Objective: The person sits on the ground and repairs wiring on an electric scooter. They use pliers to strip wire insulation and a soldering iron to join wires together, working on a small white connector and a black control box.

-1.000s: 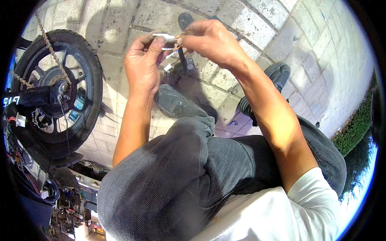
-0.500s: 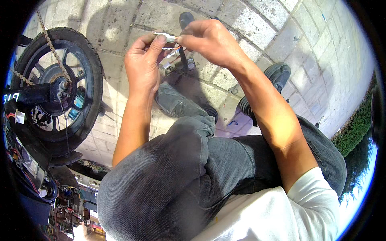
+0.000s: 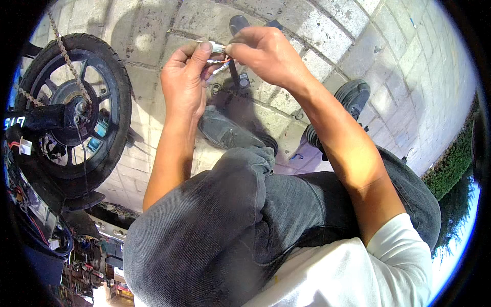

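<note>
Sunlit paving (image 3: 327, 25) is seen beneath a white connector (image 3: 217, 47) held in the left hand (image 3: 184, 74), its orange wires (image 3: 224, 49) pinched by the right hand (image 3: 268, 56), both grips closed, seating indiscernible.

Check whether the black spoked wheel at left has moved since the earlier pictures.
No: the wheel shows no visible shift in any direction; it keeps its place against the paving slabs beside it.

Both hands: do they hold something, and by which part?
The left hand pinches a white connector by its body; the right hand is at its other end, its exact hold hidden.
</note>
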### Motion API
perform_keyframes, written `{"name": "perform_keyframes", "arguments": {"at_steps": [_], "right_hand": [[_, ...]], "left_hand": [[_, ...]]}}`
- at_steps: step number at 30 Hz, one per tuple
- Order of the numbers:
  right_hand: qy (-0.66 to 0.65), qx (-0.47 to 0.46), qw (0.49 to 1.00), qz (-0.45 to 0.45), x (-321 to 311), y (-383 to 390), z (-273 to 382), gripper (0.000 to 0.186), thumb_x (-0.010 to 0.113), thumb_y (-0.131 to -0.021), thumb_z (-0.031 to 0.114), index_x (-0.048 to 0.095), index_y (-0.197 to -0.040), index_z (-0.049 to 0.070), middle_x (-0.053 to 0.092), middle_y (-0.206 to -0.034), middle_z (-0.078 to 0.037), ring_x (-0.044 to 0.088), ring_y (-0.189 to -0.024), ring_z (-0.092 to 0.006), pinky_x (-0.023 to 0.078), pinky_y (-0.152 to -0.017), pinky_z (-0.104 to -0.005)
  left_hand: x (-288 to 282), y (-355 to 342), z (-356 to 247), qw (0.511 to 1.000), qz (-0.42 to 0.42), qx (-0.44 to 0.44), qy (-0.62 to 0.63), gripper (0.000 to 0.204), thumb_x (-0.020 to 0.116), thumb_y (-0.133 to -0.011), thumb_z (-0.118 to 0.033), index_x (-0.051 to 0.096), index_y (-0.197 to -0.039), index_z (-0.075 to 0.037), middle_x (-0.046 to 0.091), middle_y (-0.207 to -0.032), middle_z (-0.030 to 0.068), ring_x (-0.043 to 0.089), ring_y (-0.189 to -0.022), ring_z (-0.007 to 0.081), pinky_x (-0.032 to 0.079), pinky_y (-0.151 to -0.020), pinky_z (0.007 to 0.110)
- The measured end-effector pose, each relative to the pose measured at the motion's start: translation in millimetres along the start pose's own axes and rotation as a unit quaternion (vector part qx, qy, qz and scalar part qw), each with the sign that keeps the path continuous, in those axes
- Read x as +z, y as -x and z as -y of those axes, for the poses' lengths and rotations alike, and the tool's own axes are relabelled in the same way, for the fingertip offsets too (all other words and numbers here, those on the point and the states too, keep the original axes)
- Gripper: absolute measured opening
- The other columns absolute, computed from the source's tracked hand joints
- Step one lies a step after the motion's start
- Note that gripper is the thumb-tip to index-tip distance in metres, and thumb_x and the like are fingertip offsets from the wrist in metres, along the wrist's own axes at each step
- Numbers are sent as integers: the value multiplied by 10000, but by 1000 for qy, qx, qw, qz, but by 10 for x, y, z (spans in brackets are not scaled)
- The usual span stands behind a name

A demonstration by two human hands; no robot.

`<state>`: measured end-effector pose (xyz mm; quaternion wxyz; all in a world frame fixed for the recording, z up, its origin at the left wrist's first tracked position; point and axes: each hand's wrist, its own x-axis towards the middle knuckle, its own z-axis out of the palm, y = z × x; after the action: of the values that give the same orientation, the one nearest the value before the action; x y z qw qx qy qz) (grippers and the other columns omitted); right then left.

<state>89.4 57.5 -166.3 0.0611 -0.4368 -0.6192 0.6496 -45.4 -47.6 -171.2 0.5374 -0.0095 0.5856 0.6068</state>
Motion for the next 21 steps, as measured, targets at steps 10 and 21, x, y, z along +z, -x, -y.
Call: {"name": "perform_keyframes", "arguments": {"at_steps": [10,21], "right_hand": [[-243,47,958,148,-214,-10,-289,219,667,-881,281,655,-935,69,506,-682,60,388,-584,-24,309,-498,-195],[-256,47,951,166,-229,5,-288,178,621,-906,154,618,-1055,57,494,-733,68,381,-616,-26,324,-538,-186]], "left_hand": [[268,179,-19,880,66,318,-346,265,742,-777,-43,645,-1023,-25,642,-953,76,616,-896,175,497,-790,298],[298,216,-74,815,93,397,-412,290,731,-739,-9,654,-1013,-58,634,-965,99,615,-882,238,504,-760,321]]}}
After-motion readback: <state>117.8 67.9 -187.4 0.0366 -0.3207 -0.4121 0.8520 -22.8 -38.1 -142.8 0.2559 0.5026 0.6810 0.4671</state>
